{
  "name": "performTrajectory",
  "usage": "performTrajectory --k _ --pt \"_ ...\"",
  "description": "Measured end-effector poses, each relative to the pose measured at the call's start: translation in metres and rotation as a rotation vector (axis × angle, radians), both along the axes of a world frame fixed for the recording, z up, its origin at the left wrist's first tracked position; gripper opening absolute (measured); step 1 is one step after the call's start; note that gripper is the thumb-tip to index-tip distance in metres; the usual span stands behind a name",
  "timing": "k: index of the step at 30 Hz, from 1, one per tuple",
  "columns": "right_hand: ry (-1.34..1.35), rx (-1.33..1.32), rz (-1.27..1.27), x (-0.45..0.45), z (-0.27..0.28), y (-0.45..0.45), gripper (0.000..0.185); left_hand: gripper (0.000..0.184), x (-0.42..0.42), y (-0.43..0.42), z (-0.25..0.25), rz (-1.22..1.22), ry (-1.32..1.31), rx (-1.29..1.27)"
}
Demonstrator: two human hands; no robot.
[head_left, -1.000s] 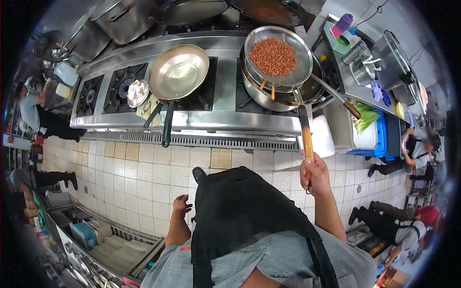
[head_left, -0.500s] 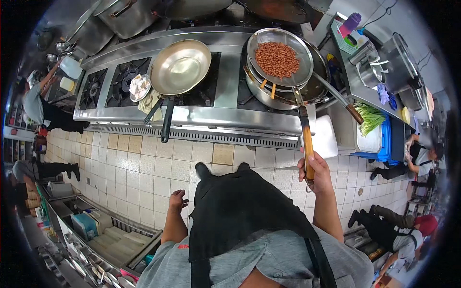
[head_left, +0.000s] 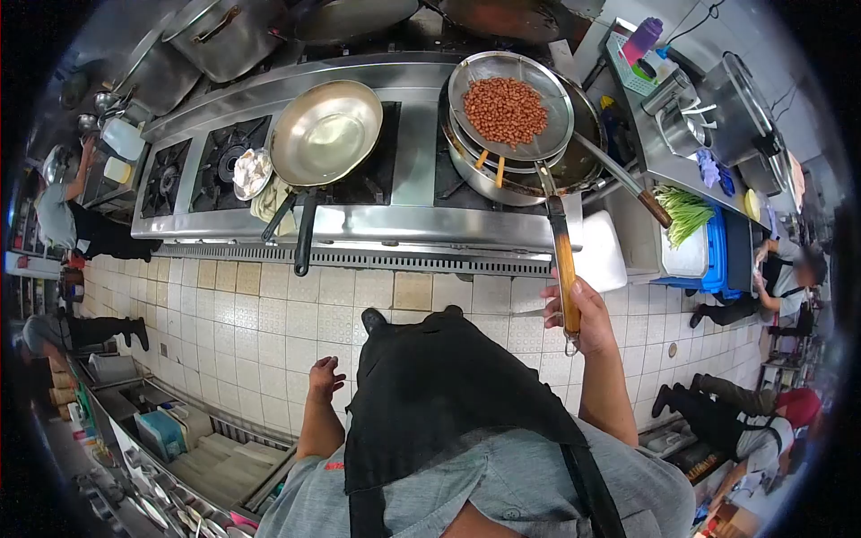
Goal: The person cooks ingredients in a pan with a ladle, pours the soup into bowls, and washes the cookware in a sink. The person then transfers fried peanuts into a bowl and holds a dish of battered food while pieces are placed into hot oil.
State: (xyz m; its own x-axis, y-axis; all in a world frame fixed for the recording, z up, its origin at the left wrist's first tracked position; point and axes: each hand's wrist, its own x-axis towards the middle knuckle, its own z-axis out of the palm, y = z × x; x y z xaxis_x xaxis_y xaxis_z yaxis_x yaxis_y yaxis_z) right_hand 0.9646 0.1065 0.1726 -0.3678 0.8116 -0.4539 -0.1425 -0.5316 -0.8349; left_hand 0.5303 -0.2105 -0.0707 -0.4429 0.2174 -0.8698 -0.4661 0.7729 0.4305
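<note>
My right hand (head_left: 587, 316) is wrapped around the wooden handle (head_left: 563, 278) of a round mesh strainer, thumb on the near side. Reddish-brown peanuts (head_left: 504, 110) fill the middle of the strainer (head_left: 560, 97), which sits over a metal pot (head_left: 466, 163) on the stove. A second long tool with a wooden-tipped metal handle (head_left: 621, 175) sticks out to the right from beneath the strainer. Low beside the apron hangs my left hand (head_left: 325, 377), empty, its fingers loosely bent and apart.
A pan (head_left: 285, 148) with clear liquid stands on the left burner, beside a small bowl of pale pieces (head_left: 251, 173) and a cloth (head_left: 271, 203). Green vegetables (head_left: 683, 213) lie in a tray at right. Co-workers (head_left: 67, 211) stand at left and right. Tiled floor (head_left: 305, 314) lies below.
The strainer has stayed over the pot. My right hand has shifted slightly on the handle, with its fingers a little looser. The whole view has moved slightly. My left hand still hangs empty.
</note>
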Motion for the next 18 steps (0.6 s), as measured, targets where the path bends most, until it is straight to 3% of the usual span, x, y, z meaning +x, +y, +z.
performTrajectory --k 2,4,6,7,9,10,11,12,13,18 --pt "-0.033 0.011 0.008 0.003 0.001 0.003 0.047 0.059 0.004 0.006 0.009 -0.01 0.026 -0.029" --pt "-0.514 0.348 0.01 0.008 0.002 0.011 0.044 0.058 0.005 0.005 0.006 0.018 0.023 -0.012" --pt "-0.781 0.523 -0.095 -0.003 0.023 0.017 0.038 0.055 0.005 -0.004 0.005 0.025 0.067 -0.003" --pt "-0.716 0.758 -0.197 0.008 0.003 0.027 0.032 0.054 0.005 -0.008 0.002 0.016 0.109 -0.018" --pt "-0.572 0.913 -0.178 0.001 0.017 0.04 0.033 0.054 0.0 -0.028 -0.024 -0.064 0.213 0.011" --pt "-0.545 0.868 -0.17 -0.015 0.03 0.04 0.033 0.053 -0.004 -0.041 -0.036 -0.316 0.346 0.065" --pt "-0.525 0.824 -0.164 -0.034 0.043 0.038 0.033 0.053 -0.005 -0.06 -0.074 -0.25 0.44 0.188" --pt "-0.425 0.823 -0.082 -0.052 0.047 0.037 0.034 0.051 -0.003 -0.045 -0.028 -0.205 0.369 0.077" --pt "-0.333 0.815 -0.004 -0.073 0.047 0.035 0.034 0.05 -0.005 -0.037 -0.009 0.007 0.257 -0.053" --pt "-0.215 0.75 0.516 -0.212 0.052 -0.017 0.036 0.053 -0.024 -0.098 -0.023 0.003 0.315 0.035"
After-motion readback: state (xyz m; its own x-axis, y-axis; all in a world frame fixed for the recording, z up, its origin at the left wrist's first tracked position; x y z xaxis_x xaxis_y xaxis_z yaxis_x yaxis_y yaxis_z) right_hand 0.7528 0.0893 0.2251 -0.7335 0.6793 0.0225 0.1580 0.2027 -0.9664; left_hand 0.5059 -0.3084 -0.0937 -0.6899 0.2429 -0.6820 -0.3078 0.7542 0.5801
